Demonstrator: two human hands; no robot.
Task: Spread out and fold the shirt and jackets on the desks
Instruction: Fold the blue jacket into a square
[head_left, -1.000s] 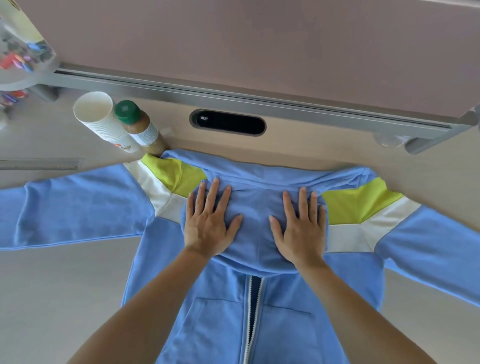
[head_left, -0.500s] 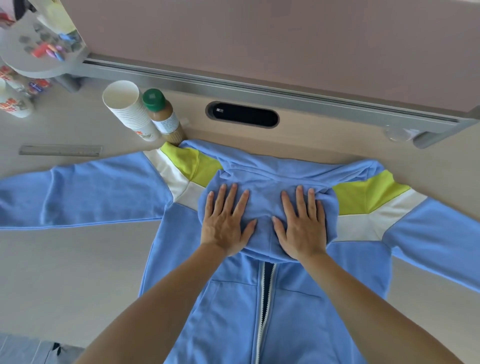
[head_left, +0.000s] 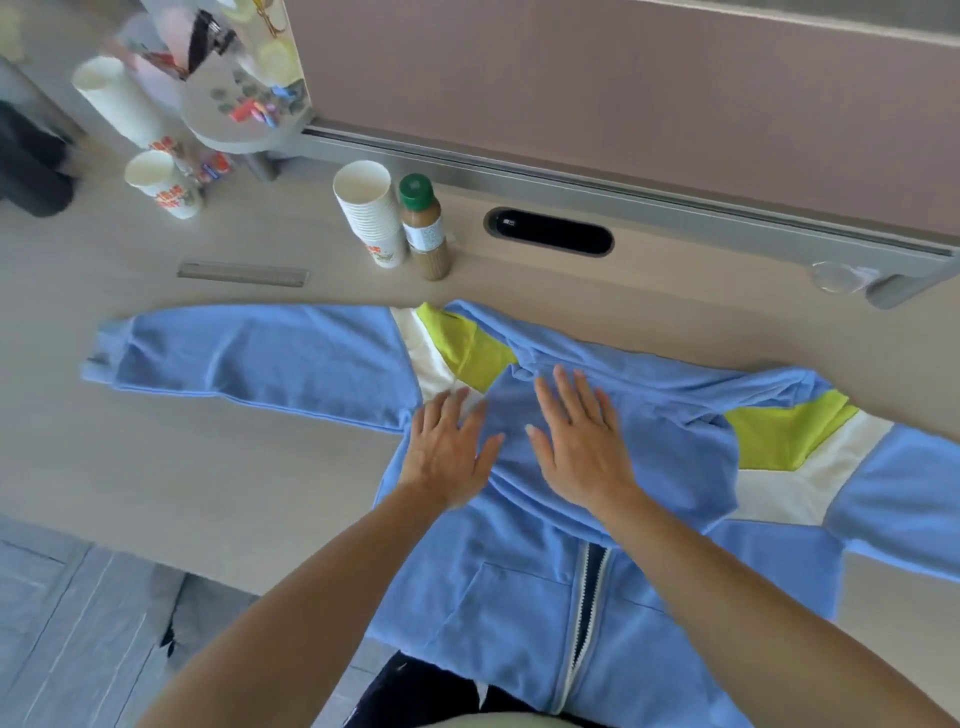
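A light blue zip jacket (head_left: 675, 457) with yellow-green and white shoulder panels lies front up on the desk (head_left: 156, 467), both sleeves stretched out sideways. Its hood is folded down over the chest. My left hand (head_left: 449, 454) lies flat with fingers spread at the left shoulder seam. My right hand (head_left: 579, 441) lies flat on the folded hood, fingers straight. The hem hangs over the desk's near edge.
A stack of paper cups (head_left: 371, 215) and a green-capped bottle (head_left: 425, 228) stand just behind the left shoulder. A ruler (head_left: 243, 274) lies farther left, more cups (head_left: 163, 184) at the far left. A partition panel (head_left: 623, 104) runs along the desk's back.
Both hands have slid to the left across the hood; the left hand now sits on the shoulder seam. The view has swung left, showing the whole left sleeve.
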